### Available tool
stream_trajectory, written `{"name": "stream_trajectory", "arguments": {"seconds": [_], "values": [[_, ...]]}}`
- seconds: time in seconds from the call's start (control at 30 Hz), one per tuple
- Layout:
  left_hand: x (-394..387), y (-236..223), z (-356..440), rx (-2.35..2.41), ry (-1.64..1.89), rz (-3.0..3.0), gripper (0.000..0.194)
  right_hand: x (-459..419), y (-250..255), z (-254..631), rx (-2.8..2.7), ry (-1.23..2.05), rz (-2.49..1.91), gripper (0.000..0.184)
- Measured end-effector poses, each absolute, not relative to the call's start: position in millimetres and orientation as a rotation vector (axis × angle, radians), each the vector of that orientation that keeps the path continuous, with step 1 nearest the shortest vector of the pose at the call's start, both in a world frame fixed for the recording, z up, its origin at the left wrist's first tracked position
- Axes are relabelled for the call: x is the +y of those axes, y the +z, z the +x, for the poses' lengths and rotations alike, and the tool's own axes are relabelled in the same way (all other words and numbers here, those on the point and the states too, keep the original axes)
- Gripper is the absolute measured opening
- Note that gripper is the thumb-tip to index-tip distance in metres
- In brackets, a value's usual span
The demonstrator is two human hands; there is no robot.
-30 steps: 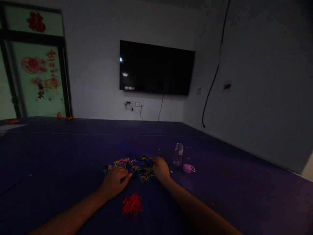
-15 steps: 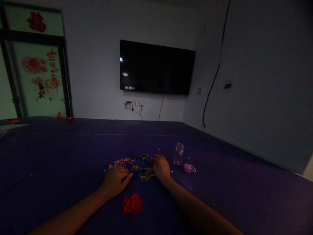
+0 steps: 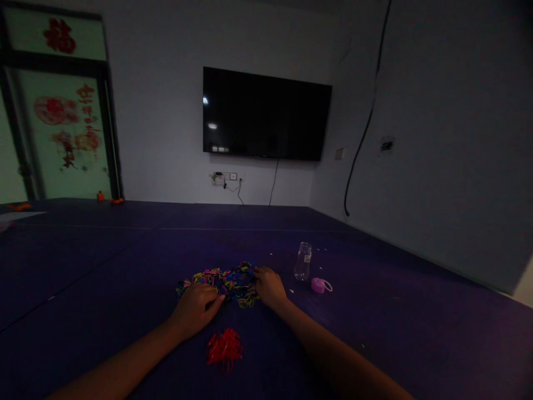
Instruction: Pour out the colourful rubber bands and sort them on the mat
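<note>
A loose pile of many-coloured rubber bands [image 3: 239, 286], mostly blue, yellow and pink, lies on the purple surface. My left hand [image 3: 197, 305] rests at the pile's near left side, thumb apart from its bent fingers, with nothing visible in it. Over the right end of the pile lies my right hand [image 3: 270, 286], its fingers reaching onto the bands and apart; their undersides are hidden. Nearer to me, between my forearms, sits a separate heap of red rubber bands [image 3: 225, 348], touched by neither hand.
Right of the pile, a clear open bottle [image 3: 303, 262] stands upright. Beside it lies a pink cap with a loop [image 3: 318, 285]. Small white scraps dot the purple surface [image 3: 125, 294]. A black cable [image 3: 361, 145] hangs along the right wall; a television [image 3: 266, 114] is mounted ahead.
My right hand has shifted slightly left, further over the pile. My left hand stays in place, and the red heap looks the same.
</note>
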State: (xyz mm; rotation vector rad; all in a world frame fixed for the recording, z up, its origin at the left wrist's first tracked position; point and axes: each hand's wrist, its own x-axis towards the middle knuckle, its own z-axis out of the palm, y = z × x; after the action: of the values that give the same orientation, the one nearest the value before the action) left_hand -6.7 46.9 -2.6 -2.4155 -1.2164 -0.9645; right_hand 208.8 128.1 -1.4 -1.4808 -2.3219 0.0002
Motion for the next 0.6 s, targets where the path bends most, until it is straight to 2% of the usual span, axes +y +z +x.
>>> {"name": "stream_trajectory", "arguments": {"seconds": [0.23, 0.6], "values": [[44.3, 0.8, -5.2, -1.205, -0.988, -2.407, 0.043, 127.6, -1.0, 208.0, -2.388, 0.062, -1.375, 0.046], [47.4, -3.0, -5.6, -1.219, -0.957, -2.412, 0.042, 127.4, -1.3, 206.1, -2.496, 0.021, -1.149, 0.041]]}}
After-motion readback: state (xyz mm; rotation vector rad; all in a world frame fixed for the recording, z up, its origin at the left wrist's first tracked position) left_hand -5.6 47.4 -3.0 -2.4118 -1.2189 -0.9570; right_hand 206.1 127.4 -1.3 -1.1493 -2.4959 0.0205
